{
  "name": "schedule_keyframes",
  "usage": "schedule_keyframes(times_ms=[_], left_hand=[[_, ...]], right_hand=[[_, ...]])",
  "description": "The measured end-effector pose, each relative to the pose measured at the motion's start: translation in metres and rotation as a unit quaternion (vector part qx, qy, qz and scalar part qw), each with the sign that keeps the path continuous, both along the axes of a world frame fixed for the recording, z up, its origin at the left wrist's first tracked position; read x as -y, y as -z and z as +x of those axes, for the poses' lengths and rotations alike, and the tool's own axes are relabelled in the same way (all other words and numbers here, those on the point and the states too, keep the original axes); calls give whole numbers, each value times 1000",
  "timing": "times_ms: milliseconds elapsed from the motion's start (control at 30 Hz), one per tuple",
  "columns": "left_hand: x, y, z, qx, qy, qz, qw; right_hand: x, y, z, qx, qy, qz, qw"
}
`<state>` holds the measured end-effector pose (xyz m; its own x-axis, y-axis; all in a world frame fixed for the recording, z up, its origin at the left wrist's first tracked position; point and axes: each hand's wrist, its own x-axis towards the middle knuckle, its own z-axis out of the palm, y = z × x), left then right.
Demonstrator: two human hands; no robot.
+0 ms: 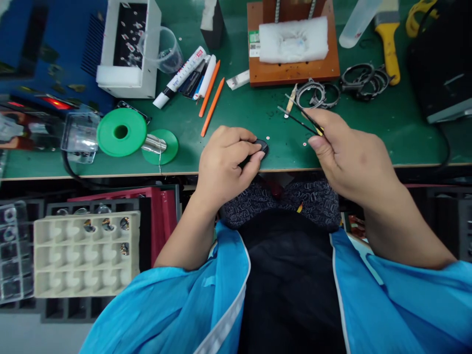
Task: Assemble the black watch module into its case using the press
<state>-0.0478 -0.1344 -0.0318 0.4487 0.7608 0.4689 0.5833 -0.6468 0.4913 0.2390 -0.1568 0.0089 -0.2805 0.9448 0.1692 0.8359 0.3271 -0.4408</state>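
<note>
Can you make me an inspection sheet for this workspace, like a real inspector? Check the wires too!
Surface: green bench, white bits on it.
Things in hand: black disc; tweezers, tips apart.
Clutter: orange pens, marker, green spool, metal rings, brush.
Hands: left hand grips the black disc; right hand holds the tweezers.
Cables: left cable crosses the front edge; right cable lies by a black box.
Surroundings: cream tray below the bench, shiny parts in it.

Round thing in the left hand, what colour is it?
The round thing is black, in the head view.
</note>
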Motion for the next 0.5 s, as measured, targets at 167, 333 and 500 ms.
schedule_keyframes(times_ms=[167, 333, 500], left_hand=[[-1, 0, 1, -1, -6, -21, 1000], [-1, 0, 1, 12, 1, -35, 999], [-1, 1, 1, -5, -4, -6, 1000]], right_hand=[[-2, 0, 2, 15, -31, 53, 998], [-2, 2, -2, 10, -48, 37, 998], [-6, 6, -5, 60, -73, 53, 994]])
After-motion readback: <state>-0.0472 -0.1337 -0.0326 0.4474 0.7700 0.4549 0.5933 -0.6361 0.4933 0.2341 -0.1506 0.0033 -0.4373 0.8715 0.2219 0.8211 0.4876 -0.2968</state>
